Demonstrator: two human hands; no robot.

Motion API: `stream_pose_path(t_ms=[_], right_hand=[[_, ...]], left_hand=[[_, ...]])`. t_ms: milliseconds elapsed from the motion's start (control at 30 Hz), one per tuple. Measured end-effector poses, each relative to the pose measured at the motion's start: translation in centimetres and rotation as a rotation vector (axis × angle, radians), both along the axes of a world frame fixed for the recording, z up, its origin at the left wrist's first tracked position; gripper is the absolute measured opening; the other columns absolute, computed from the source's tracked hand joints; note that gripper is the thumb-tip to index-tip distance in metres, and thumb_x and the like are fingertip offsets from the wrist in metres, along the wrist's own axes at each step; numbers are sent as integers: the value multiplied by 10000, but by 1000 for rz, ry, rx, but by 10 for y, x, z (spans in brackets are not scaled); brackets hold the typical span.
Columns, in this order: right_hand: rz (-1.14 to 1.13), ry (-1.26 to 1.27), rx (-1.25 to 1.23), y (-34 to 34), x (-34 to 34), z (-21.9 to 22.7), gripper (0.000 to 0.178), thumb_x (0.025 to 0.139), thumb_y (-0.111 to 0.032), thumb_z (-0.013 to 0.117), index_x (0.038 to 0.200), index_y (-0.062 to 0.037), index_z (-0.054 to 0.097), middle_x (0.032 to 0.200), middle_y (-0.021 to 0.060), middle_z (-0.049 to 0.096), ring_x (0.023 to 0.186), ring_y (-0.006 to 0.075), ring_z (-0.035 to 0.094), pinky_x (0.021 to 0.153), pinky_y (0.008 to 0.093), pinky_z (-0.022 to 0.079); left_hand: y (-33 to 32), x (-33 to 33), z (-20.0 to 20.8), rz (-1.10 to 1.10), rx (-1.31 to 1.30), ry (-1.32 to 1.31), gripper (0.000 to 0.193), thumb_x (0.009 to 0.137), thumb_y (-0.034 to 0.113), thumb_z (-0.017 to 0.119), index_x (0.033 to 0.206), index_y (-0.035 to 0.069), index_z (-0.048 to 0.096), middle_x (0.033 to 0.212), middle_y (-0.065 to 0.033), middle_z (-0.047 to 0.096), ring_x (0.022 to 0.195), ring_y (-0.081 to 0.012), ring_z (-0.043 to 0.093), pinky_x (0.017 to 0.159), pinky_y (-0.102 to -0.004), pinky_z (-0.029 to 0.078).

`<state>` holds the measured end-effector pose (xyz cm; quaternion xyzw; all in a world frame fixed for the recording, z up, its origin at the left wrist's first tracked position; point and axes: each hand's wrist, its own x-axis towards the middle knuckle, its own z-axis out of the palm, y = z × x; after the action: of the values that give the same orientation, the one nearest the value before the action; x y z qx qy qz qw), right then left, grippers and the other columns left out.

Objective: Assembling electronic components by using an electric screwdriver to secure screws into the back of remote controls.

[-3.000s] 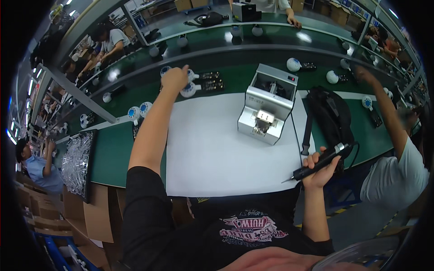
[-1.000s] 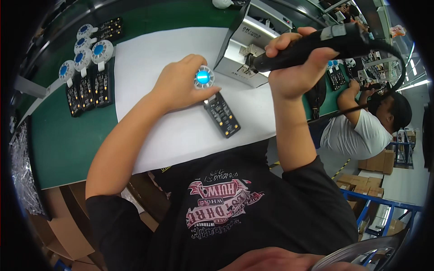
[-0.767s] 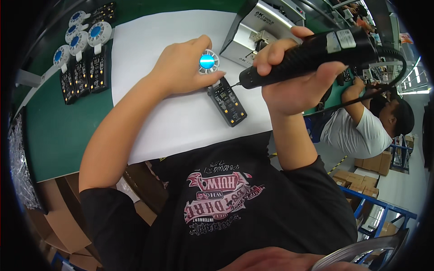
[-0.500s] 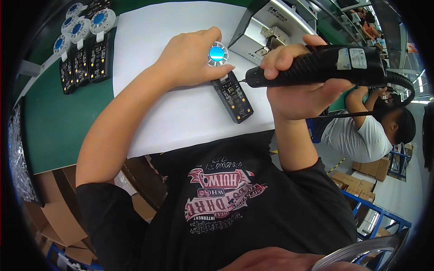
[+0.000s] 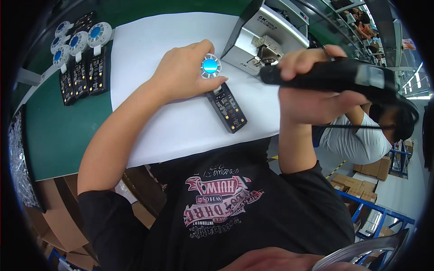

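On a white sheet (image 5: 158, 131) lies a black circuit-board module (image 5: 228, 110) with a round white, blue-centred disc (image 5: 211, 66) at its far end. My left hand (image 5: 183, 70) is closed around the disc, thumb on the near side and fingers on the far side. Slightly blurred, my right hand (image 5: 307, 101) grips a black electric screwdriver (image 5: 325, 77) held level above the sheet. Its tip points left, apart from the module and close to the front of a silver screw feeder (image 5: 257, 40).
Several similar modules (image 5: 97, 72) with blue-centred discs lie at the far left on the green table (image 5: 49, 135). Clear plastic wrap (image 5: 20, 158) hangs by the left edge. A co-worker in a white shirt (image 5: 350, 140) sits at the right, near cardboard boxes (image 5: 355, 185).
My right hand has drawn the screwdriver to the right, off the module and toward the screw feeder. My left hand still holds the disc; the whole view has shifted slightly.
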<state>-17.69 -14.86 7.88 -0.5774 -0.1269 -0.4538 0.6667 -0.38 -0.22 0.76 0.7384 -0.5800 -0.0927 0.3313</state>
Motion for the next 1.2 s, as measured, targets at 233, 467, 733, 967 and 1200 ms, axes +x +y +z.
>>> stream_pose_path(t_ms=[233, 467, 733, 967, 1200], right_hand=[[-473, 103, -192, -14, 20, 7, 858, 908, -811, 411, 1283, -43, 497, 821, 124, 641, 673, 227, 624, 633, 367, 517], [46, 11, -45, 5, 7, -7, 916, 926, -816, 354, 1348, -10, 460, 853, 130, 644, 702, 231, 621, 658, 390, 515], [225, 27, -11, 23, 24, -27, 940, 926, -819, 344, 1382, -3, 435, 869, 132, 646, 687, 228, 615, 647, 381, 509], [200, 12, -31, 27, 30, -34, 943, 922, -827, 332, 1371, -6, 447, 869, 136, 649, 666, 226, 612, 641, 368, 508], [313, 22, -21, 26, 32, -37, 923, 920, -827, 344, 1338, -15, 479, 903, 123, 654, 723, 227, 627, 676, 363, 509]], left_hand=[[3, 3, -9, 56, -87, -34, 562, 774, 468, 802, 1075, 29, 623, 1035, -153, 676, 877, -350, 697, 770, -418, 556], [2, 10, -8, 108, -90, -50, 568, 774, 479, 802, 1061, 21, 626, 1044, -156, 645, 866, -358, 678, 759, -433, 546], [0, 11, -7, 122, -101, -89, 577, 777, 492, 797, 1048, 14, 618, 1008, -159, 627, 860, -363, 662, 752, -442, 537], [3, 11, -6, 115, -52, -86, 580, 786, 499, 790, 1052, 14, 614, 1013, -172, 648, 883, -364, 667, 767, -441, 538], [0, 10, -2, 109, -21, -75, 581, 797, 498, 781, 1059, 8, 610, 1017, -187, 677, 908, -375, 673, 779, -445, 541]])
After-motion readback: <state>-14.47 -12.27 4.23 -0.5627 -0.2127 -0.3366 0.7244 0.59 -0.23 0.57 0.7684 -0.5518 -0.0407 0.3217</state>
